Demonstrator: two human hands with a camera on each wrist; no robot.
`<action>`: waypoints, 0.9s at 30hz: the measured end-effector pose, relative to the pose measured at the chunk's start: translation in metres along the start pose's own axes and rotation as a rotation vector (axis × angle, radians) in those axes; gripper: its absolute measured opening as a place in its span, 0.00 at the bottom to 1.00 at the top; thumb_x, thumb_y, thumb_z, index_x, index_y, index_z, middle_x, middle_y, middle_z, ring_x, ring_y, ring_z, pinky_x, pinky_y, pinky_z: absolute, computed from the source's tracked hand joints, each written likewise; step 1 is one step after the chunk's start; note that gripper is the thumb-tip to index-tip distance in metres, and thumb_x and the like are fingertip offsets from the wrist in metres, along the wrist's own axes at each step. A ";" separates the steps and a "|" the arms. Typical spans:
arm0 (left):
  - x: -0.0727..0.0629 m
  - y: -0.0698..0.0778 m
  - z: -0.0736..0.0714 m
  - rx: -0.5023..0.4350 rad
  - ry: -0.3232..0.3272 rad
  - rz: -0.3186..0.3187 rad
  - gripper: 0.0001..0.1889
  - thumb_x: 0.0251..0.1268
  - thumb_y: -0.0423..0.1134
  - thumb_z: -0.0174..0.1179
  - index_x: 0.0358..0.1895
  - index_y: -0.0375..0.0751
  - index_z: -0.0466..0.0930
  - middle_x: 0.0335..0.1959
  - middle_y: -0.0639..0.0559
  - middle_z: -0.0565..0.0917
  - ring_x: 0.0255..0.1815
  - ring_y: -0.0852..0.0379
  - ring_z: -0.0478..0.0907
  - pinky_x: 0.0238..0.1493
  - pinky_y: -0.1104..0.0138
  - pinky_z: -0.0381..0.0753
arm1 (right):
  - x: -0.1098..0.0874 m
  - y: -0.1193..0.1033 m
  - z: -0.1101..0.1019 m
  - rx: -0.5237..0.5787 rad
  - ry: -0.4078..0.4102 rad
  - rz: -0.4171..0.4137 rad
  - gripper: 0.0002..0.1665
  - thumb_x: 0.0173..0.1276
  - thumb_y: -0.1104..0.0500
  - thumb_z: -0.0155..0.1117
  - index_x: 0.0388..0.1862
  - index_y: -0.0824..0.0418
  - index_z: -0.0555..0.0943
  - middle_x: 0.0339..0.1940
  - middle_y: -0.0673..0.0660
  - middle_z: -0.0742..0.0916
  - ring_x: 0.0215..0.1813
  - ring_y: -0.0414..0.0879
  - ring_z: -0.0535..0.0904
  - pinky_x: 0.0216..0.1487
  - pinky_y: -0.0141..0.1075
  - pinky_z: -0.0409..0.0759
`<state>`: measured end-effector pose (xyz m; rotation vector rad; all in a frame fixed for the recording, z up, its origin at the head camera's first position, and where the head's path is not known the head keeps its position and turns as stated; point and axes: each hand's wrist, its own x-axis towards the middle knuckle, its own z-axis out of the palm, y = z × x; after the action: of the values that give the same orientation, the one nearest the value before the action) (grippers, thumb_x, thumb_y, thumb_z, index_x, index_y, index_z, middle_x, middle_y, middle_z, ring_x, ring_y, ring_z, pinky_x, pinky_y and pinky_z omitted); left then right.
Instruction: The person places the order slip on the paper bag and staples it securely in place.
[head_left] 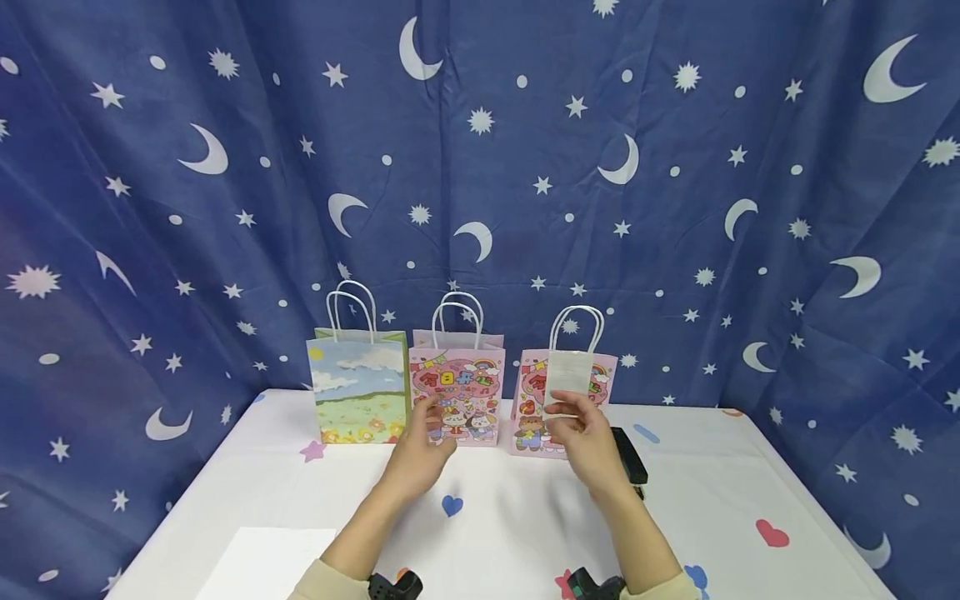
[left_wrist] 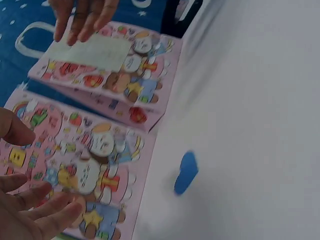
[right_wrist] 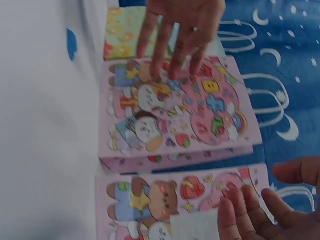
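Right hand (head_left: 588, 446) pinches a small white paper slip (head_left: 567, 382) against the right pink cartoon paper bag (head_left: 531, 433); left hand (head_left: 422, 450), fingers spread, hovers before the middle pink cartoon paper bag (head_left: 468, 400).

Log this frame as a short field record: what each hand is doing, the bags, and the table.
left hand: open, fingers spread at the middle pink cartoon paper bag
right hand: holds a small white paper slip before the right pink cartoon paper bag
third bag: landscape-print paper bag, leftmost
surface: white table with coloured shapes
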<state>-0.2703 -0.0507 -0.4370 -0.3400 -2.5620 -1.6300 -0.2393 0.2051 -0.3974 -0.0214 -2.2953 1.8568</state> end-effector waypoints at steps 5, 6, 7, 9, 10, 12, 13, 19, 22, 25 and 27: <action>0.001 -0.010 -0.018 -0.055 0.059 -0.004 0.33 0.69 0.33 0.60 0.75 0.37 0.59 0.67 0.37 0.72 0.69 0.36 0.73 0.68 0.42 0.74 | -0.007 0.009 0.025 -0.003 -0.124 0.008 0.34 0.72 0.66 0.64 0.76 0.57 0.71 0.67 0.61 0.82 0.68 0.57 0.78 0.66 0.46 0.81; 0.002 -0.011 -0.020 -0.058 0.062 -0.005 0.33 0.69 0.33 0.60 0.75 0.37 0.59 0.66 0.38 0.72 0.68 0.37 0.73 0.67 0.42 0.74 | -0.008 0.011 0.029 0.004 -0.145 0.009 0.36 0.71 0.66 0.65 0.77 0.57 0.69 0.69 0.61 0.81 0.70 0.57 0.77 0.68 0.49 0.79; 0.002 -0.011 -0.021 -0.053 0.067 -0.004 0.33 0.69 0.33 0.60 0.74 0.37 0.59 0.65 0.38 0.72 0.67 0.37 0.73 0.67 0.43 0.75 | -0.009 0.013 0.033 0.013 -0.164 0.013 0.38 0.71 0.66 0.65 0.79 0.57 0.67 0.71 0.60 0.80 0.71 0.58 0.76 0.70 0.52 0.78; 0.004 -0.013 -0.023 -0.030 0.086 -0.004 0.32 0.69 0.34 0.60 0.74 0.37 0.59 0.65 0.38 0.71 0.67 0.38 0.74 0.66 0.44 0.76 | -0.010 0.017 0.039 0.031 -0.200 0.025 0.42 0.70 0.65 0.66 0.81 0.56 0.64 0.75 0.60 0.77 0.75 0.59 0.73 0.73 0.57 0.74; 0.004 -0.014 -0.024 -0.011 0.099 -0.009 0.33 0.69 0.34 0.60 0.74 0.37 0.59 0.66 0.38 0.70 0.67 0.38 0.74 0.65 0.44 0.76 | -0.010 0.019 0.043 0.035 -0.218 0.029 0.44 0.70 0.65 0.66 0.82 0.56 0.61 0.77 0.60 0.75 0.77 0.60 0.71 0.74 0.59 0.72; 0.005 -0.016 -0.024 0.030 0.126 -0.018 0.34 0.69 0.36 0.61 0.75 0.38 0.58 0.67 0.39 0.68 0.68 0.38 0.73 0.65 0.44 0.76 | -0.010 0.022 0.049 0.047 -0.250 0.038 0.47 0.70 0.64 0.66 0.84 0.56 0.58 0.81 0.59 0.70 0.80 0.61 0.67 0.76 0.61 0.68; 0.006 -0.017 -0.024 0.048 0.143 -0.019 0.35 0.69 0.36 0.61 0.76 0.38 0.58 0.68 0.38 0.67 0.68 0.38 0.72 0.64 0.43 0.76 | -0.009 0.024 0.052 0.058 -0.262 0.047 0.49 0.69 0.64 0.67 0.85 0.55 0.56 0.82 0.59 0.68 0.81 0.61 0.65 0.77 0.62 0.67; 0.010 -0.023 -0.022 0.104 0.150 -0.013 0.38 0.68 0.37 0.59 0.78 0.38 0.54 0.70 0.37 0.65 0.70 0.36 0.71 0.62 0.42 0.77 | -0.005 0.031 0.066 0.120 -0.325 0.079 0.57 0.68 0.63 0.67 0.87 0.53 0.46 0.88 0.57 0.55 0.86 0.62 0.54 0.79 0.65 0.59; 0.011 -0.025 -0.020 0.103 0.152 -0.016 0.38 0.67 0.37 0.59 0.78 0.38 0.54 0.70 0.37 0.66 0.70 0.36 0.71 0.64 0.41 0.76 | -0.004 0.033 0.071 0.099 -0.324 0.079 0.59 0.67 0.62 0.68 0.87 0.52 0.44 0.89 0.56 0.51 0.86 0.62 0.52 0.79 0.66 0.58; 0.011 -0.027 -0.021 0.094 0.147 -0.026 0.38 0.66 0.37 0.59 0.78 0.39 0.54 0.70 0.38 0.66 0.71 0.35 0.71 0.67 0.41 0.75 | -0.002 0.032 0.075 0.056 -0.292 0.087 0.58 0.67 0.61 0.68 0.87 0.52 0.45 0.88 0.57 0.54 0.85 0.64 0.53 0.78 0.68 0.57; 0.010 -0.028 -0.021 0.088 0.147 -0.029 0.39 0.66 0.37 0.60 0.79 0.39 0.54 0.70 0.38 0.66 0.71 0.35 0.72 0.66 0.41 0.75 | -0.001 0.032 0.078 0.027 -0.262 0.096 0.58 0.66 0.61 0.68 0.87 0.53 0.45 0.87 0.60 0.57 0.84 0.65 0.55 0.78 0.68 0.59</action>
<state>-0.2873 -0.0800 -0.4508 -0.1704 -2.5300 -1.4850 -0.2540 0.1362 -0.4437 0.1250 -2.4784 2.0470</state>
